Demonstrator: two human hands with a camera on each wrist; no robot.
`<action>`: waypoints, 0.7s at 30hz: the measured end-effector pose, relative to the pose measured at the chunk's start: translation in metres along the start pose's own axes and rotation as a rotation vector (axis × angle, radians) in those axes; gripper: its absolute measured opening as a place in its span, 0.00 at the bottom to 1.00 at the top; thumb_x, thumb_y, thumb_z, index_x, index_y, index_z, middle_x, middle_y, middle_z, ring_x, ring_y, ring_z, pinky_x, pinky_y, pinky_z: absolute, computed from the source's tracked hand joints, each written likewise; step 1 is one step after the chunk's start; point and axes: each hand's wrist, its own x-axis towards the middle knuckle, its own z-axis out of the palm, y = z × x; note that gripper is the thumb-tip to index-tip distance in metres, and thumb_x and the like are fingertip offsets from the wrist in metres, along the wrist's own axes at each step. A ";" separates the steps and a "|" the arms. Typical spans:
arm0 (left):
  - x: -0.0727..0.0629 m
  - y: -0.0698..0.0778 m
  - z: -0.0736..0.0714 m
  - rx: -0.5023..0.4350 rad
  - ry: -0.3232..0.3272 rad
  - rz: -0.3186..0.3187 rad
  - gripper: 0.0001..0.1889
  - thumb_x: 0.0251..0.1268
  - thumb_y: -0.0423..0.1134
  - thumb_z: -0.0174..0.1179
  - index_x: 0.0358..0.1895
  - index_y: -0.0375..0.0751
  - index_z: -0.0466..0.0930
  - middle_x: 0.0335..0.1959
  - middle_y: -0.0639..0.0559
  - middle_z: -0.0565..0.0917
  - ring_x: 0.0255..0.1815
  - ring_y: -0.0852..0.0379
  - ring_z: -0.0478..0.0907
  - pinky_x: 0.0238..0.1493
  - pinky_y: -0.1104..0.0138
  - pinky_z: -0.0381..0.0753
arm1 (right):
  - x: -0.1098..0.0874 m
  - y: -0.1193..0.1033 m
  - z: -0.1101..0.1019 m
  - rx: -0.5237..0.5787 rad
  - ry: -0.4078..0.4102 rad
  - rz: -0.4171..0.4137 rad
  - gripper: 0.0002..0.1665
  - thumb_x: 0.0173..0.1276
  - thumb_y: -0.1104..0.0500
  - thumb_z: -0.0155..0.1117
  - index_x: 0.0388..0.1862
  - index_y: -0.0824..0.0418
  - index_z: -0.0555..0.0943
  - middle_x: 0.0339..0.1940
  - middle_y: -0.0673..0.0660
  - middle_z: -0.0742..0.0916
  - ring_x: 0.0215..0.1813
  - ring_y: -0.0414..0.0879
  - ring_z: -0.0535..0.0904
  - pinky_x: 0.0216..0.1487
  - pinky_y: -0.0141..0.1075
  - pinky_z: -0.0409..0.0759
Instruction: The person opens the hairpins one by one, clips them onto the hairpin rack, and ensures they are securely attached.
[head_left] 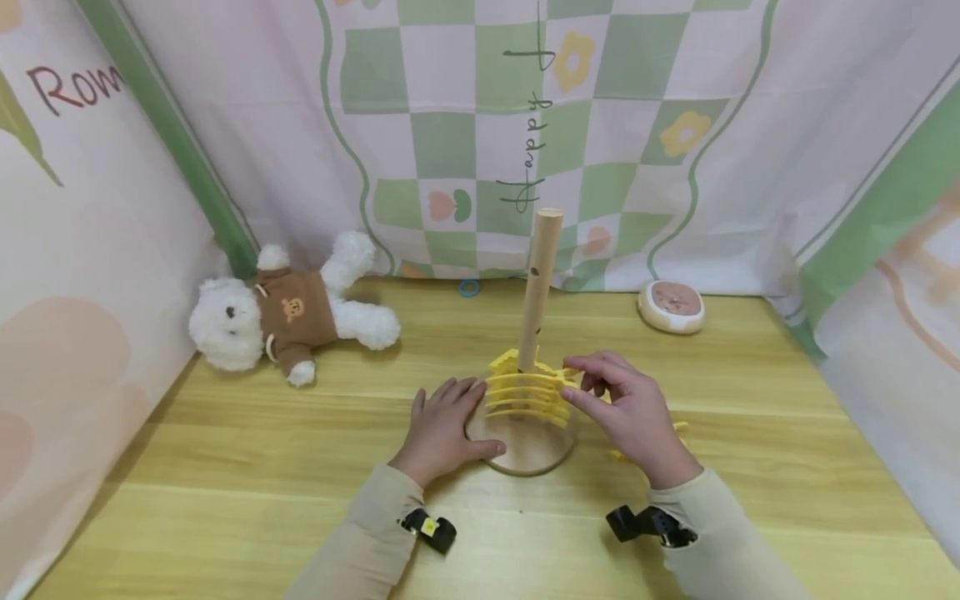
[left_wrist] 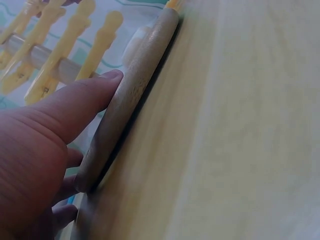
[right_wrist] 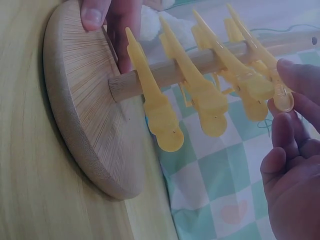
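Observation:
A round wooden base (head_left: 525,454) carries an upright wooden pole (head_left: 542,283) with dark holes. Several yellow plastic pieces (right_wrist: 205,102), each tapered at one end and rounded at the other, are stacked apart along its lower part. My left hand (head_left: 447,429) rests on the base's left side, fingers spread and fairly straight. Its thumb (left_wrist: 95,92) lies against the upper face. My right hand (head_left: 630,406) pinches the rounded end of the uppermost yellow piece (right_wrist: 265,65) between thumb and fingertips. That piece sits at the pole.
More yellow plastic (head_left: 681,427) lies on the table, partly hidden behind the right hand. A white plush bear (head_left: 228,325) in a brown top lies at the back left. Near the back curtain are a blue ring (head_left: 468,287) and a round white-and-pink device (head_left: 672,307).

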 end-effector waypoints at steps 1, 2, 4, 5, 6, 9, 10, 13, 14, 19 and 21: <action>0.000 -0.001 0.000 0.000 0.000 0.000 0.51 0.54 0.71 0.65 0.78 0.49 0.63 0.76 0.48 0.65 0.78 0.41 0.56 0.71 0.32 0.44 | 0.000 -0.001 0.000 -0.002 -0.001 0.001 0.17 0.61 0.67 0.74 0.50 0.64 0.86 0.37 0.55 0.84 0.35 0.40 0.75 0.35 0.26 0.75; 0.000 -0.001 0.001 -0.001 0.000 0.000 0.51 0.54 0.71 0.65 0.78 0.49 0.62 0.76 0.48 0.65 0.78 0.41 0.56 0.71 0.32 0.44 | 0.000 -0.002 0.000 -0.003 -0.004 0.005 0.17 0.62 0.67 0.74 0.51 0.63 0.86 0.38 0.54 0.84 0.35 0.40 0.75 0.35 0.26 0.75; 0.000 -0.001 0.001 -0.002 -0.004 -0.003 0.51 0.53 0.71 0.65 0.78 0.49 0.62 0.77 0.49 0.65 0.78 0.42 0.55 0.71 0.32 0.44 | 0.000 -0.002 -0.001 -0.009 -0.011 0.018 0.18 0.62 0.66 0.74 0.52 0.62 0.86 0.40 0.52 0.85 0.37 0.40 0.75 0.36 0.26 0.75; 0.000 -0.001 0.001 -0.006 -0.004 -0.002 0.51 0.53 0.71 0.66 0.78 0.49 0.62 0.76 0.49 0.65 0.78 0.41 0.55 0.71 0.32 0.44 | -0.001 -0.002 -0.001 -0.009 -0.014 0.026 0.19 0.62 0.65 0.74 0.53 0.62 0.85 0.42 0.52 0.85 0.38 0.40 0.75 0.37 0.26 0.75; 0.000 -0.001 0.001 -0.009 -0.004 -0.001 0.51 0.53 0.71 0.66 0.78 0.49 0.62 0.76 0.48 0.65 0.78 0.41 0.55 0.71 0.32 0.44 | -0.001 -0.002 -0.002 -0.009 -0.018 0.034 0.20 0.62 0.65 0.74 0.54 0.61 0.85 0.44 0.52 0.85 0.39 0.40 0.75 0.38 0.27 0.75; 0.000 -0.002 0.002 -0.011 -0.008 -0.004 0.52 0.53 0.71 0.66 0.78 0.50 0.61 0.77 0.49 0.64 0.79 0.42 0.55 0.72 0.32 0.43 | -0.003 -0.001 -0.003 0.005 -0.024 0.054 0.24 0.61 0.65 0.75 0.58 0.62 0.83 0.50 0.53 0.84 0.43 0.42 0.75 0.41 0.29 0.75; 0.000 -0.002 0.003 -0.013 -0.006 -0.003 0.52 0.53 0.71 0.66 0.78 0.50 0.61 0.77 0.49 0.64 0.79 0.42 0.55 0.72 0.32 0.43 | -0.004 0.000 -0.004 0.016 -0.022 0.055 0.25 0.61 0.65 0.75 0.58 0.63 0.82 0.52 0.54 0.83 0.44 0.43 0.75 0.43 0.30 0.75; 0.000 -0.003 0.004 -0.012 -0.005 -0.005 0.52 0.53 0.72 0.65 0.79 0.51 0.60 0.77 0.51 0.64 0.79 0.43 0.54 0.72 0.33 0.42 | -0.009 0.002 -0.006 0.045 -0.013 0.059 0.26 0.60 0.66 0.76 0.58 0.63 0.82 0.52 0.54 0.82 0.46 0.43 0.75 0.45 0.31 0.74; 0.000 -0.004 0.005 -0.013 -0.003 -0.004 0.52 0.53 0.72 0.65 0.79 0.51 0.60 0.77 0.51 0.64 0.79 0.43 0.54 0.72 0.33 0.42 | -0.010 0.002 -0.007 0.052 -0.010 0.057 0.26 0.59 0.67 0.76 0.57 0.63 0.82 0.52 0.54 0.82 0.46 0.43 0.75 0.45 0.31 0.74; -0.001 -0.004 0.005 -0.022 0.004 -0.001 0.52 0.54 0.72 0.65 0.79 0.51 0.60 0.77 0.50 0.64 0.79 0.43 0.54 0.72 0.33 0.41 | -0.020 0.007 -0.014 0.053 0.004 0.040 0.25 0.58 0.69 0.76 0.55 0.62 0.82 0.49 0.49 0.82 0.46 0.43 0.76 0.45 0.27 0.74; -0.001 -0.004 0.004 -0.027 0.004 -0.002 0.52 0.54 0.71 0.65 0.79 0.50 0.60 0.77 0.50 0.64 0.79 0.43 0.54 0.72 0.33 0.41 | -0.025 0.010 -0.017 0.037 0.012 0.035 0.24 0.58 0.70 0.76 0.54 0.61 0.83 0.49 0.48 0.83 0.46 0.43 0.77 0.46 0.27 0.74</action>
